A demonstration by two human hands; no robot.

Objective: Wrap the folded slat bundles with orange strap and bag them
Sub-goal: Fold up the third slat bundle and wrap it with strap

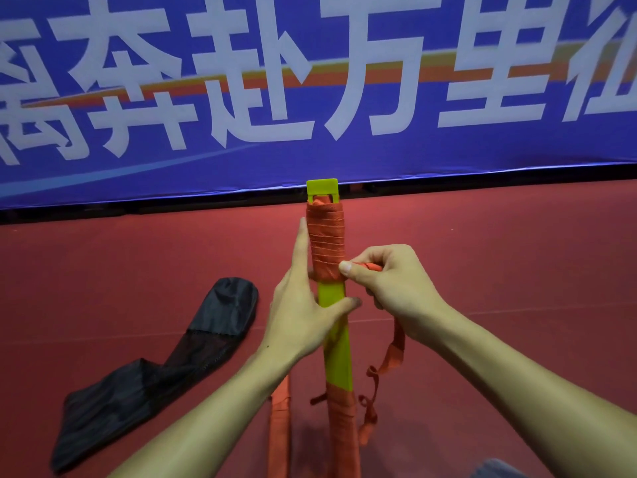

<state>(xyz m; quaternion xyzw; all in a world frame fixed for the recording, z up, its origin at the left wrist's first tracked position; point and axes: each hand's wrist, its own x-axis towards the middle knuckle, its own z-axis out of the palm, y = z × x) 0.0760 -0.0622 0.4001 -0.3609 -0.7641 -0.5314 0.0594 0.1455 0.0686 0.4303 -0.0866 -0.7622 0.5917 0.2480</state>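
- Head view: the slat bundle point(336, 343), yellow-green, is held above the red floor point(499, 253) in the middle of the picture.
- Its long axis runs straight away from the person, and the far tip points to the blue banner point(344, 81) at the far edge of the floor.
- The orange strap point(326, 243) is wound in many turns around the far part of the bundle. More orange wrapping covers the near part, and the middle is bare.
- The left hand point(300, 315) grips the bundle, with the thumb across the bare front and the index finger straight along the left side of the wrap.
- The right hand point(389, 281) pinches the strap just beside the wrap's near edge. The loose end hangs below this hand.
- A black bag point(155, 374) lies flat on the floor at the left.
- A second orange-wrapped piece point(280, 426) lies between the forearms, parallel to the bundle.
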